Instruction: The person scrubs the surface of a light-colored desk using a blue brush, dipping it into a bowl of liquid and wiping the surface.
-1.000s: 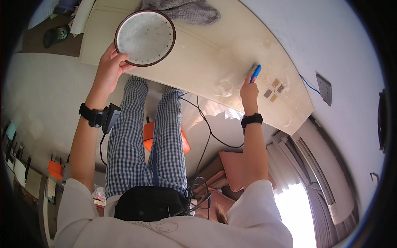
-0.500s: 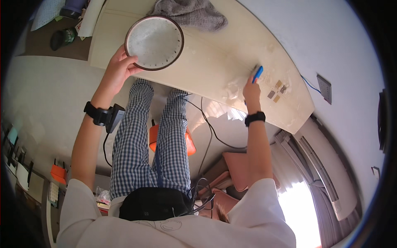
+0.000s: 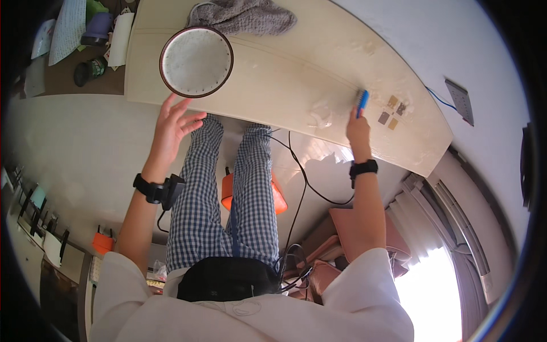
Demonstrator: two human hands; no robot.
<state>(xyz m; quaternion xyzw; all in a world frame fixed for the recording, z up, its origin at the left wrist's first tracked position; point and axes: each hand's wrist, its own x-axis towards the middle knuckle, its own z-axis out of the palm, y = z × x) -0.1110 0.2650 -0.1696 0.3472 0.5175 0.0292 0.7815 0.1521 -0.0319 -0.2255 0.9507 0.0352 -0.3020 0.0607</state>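
**Over a cream tabletop (image 3: 273,74), one blue brush (image 3: 363,104) and one brown-rimmed bowl (image 3: 232,62)**

At the waist sits one black pouch (image 3: 228,279), and past it two forearms (image 3: 370,211) reach forward, one black wristband (image 3: 364,167) on each. The left hand (image 3: 169,128) has its fingers spread and half curled, grasping nothing, close to the bowl's near rim; whether a fingertip touches it I cannot tell. The right hand (image 3: 358,135) is clenched round the blue brush, over the tabletop's right part. The brush's long axis runs away from the person, leaning slightly right, its free end toward the far edge and its bristles facing left. Right of it lie four small squares (image 3: 383,118), two tan, two greyish. Farther left, the round bowl opens upward. Beyond it lies one crumpled grey towel (image 3: 242,17).
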